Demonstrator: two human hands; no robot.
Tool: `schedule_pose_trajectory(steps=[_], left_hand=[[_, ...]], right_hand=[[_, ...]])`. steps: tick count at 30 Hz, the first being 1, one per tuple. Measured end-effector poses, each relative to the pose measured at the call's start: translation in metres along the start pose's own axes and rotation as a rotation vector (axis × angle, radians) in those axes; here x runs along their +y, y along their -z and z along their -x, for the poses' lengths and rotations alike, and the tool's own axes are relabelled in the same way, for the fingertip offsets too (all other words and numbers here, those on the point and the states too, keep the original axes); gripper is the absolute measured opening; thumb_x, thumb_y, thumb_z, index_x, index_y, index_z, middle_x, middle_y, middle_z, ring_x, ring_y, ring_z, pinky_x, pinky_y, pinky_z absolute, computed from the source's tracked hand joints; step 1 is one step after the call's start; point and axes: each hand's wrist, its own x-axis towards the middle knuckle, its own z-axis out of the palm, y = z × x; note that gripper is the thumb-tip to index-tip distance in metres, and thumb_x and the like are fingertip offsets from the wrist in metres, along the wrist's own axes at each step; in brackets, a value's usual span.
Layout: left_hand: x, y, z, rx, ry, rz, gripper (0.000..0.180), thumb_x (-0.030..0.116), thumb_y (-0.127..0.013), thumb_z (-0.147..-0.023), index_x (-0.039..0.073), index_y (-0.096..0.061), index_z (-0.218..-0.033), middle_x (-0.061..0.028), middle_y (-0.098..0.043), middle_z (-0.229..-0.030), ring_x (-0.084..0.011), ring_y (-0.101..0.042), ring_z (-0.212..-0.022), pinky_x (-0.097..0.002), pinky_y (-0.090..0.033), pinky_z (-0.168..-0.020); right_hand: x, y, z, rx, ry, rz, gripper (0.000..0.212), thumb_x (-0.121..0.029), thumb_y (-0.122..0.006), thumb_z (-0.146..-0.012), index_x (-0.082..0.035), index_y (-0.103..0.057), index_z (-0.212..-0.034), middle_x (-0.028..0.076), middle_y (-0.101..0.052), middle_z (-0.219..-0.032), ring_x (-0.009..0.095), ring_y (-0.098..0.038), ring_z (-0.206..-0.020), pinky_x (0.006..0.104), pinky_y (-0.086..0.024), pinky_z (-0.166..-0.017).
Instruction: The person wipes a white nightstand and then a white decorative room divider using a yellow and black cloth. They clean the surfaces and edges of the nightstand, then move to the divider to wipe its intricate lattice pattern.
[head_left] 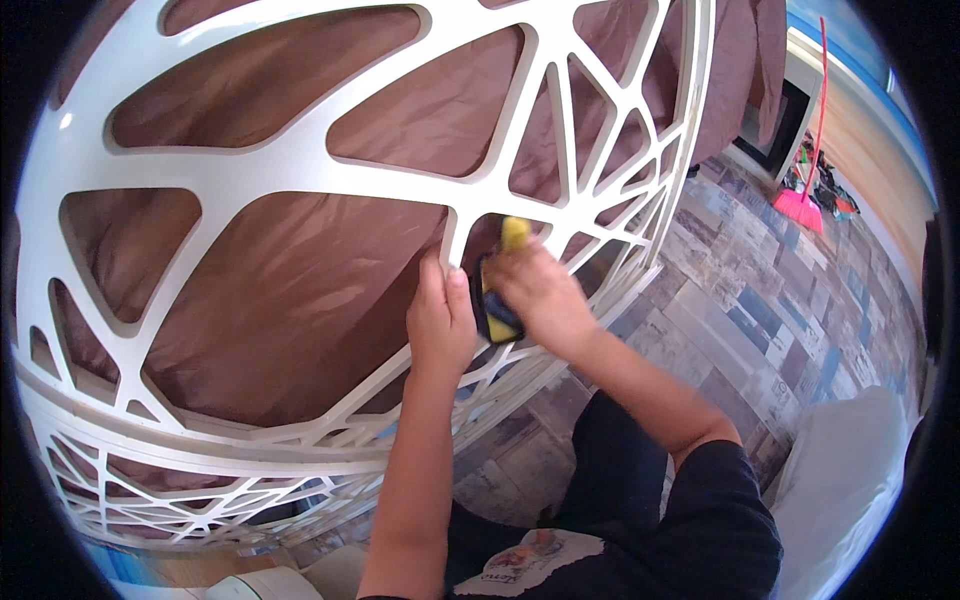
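A large white lattice panel [270,165] with rounded irregular openings fills the left and middle of the view. My left hand [441,315] is closed around one of its struts, near the panel's right-hand part. Just beside it, my right hand [545,298] grips a yellow-and-black hand tool [503,325], held against the lattice close to a junction of struts. Motion blurs the right hand, and its fingers cover much of the tool, so its exact kind cannot be made out.
Brown wrinkled cloth [300,300] lies behind the openings. A second lattice section [205,505] runs along the lower left. Patchwork flooring [740,320] spreads to the right, where a pink broom [800,208] stands by a heap of litter. Whitish sheeting [845,480] sits at lower right.
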Motion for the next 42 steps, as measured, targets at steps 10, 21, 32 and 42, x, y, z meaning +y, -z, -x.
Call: schedule_pose_trajectory(steps=[10, 21, 32, 42], left_hand=[[-0.012, -0.005, -0.001, 0.037, -0.088, -0.060, 0.031, 0.027, -0.039, -0.103, 0.000, -0.052, -0.102, -0.0211, -0.063, -0.088, -0.0383, -0.061, -0.080, -0.0444, -0.047, -0.074], [-0.014, -0.013, 0.003, 0.225, -0.177, 0.079, 0.048, 0.019, -0.049, -0.099, -0.005, -0.041, -0.140, -0.0228, -0.055, -0.125, -0.0381, -0.052, -0.116, -0.0451, -0.038, -0.100], [0.031, -0.060, 0.021, 0.075, -0.259, 0.083, 0.032, 0.014, -0.049, -0.097, -0.005, -0.045, -0.123, -0.0203, -0.052, -0.119, -0.0319, -0.052, -0.112, -0.0417, -0.038, -0.103], [0.046, -0.074, -0.029, -0.176, -0.094, -0.156, 0.047, 0.036, -0.057, -0.095, -0.004, -0.059, -0.119, -0.0294, -0.062, -0.113, -0.0462, -0.058, -0.106, -0.0493, -0.046, -0.092]], right_hand=[[-0.043, -0.028, 0.002, 0.133, -0.134, -0.181, 0.040, -0.003, -0.062, -0.070, 0.002, -0.062, -0.110, 0.016, -0.057, -0.123, 0.035, -0.050, -0.124, 0.0503, -0.037, -0.111], [0.000, 0.055, -0.032, 0.672, -0.330, -0.290, 0.051, 0.011, -0.062, -0.066, -0.002, -0.057, -0.115, 0.019, -0.061, -0.114, 0.039, -0.058, -0.107, 0.0449, -0.046, -0.093], [0.050, 0.005, -0.014, 0.439, -0.192, -0.321, 0.043, 0.003, -0.068, -0.069, -0.001, -0.056, -0.110, 0.019, -0.061, -0.115, 0.040, -0.057, -0.110, 0.0461, -0.045, -0.098], [0.066, 0.071, -0.061, 0.817, -0.324, -0.156, 0.053, 0.008, -0.063, -0.064, 0.003, -0.049, -0.115, 0.024, -0.054, -0.112, 0.045, -0.053, -0.102, 0.0475, -0.043, -0.092]])
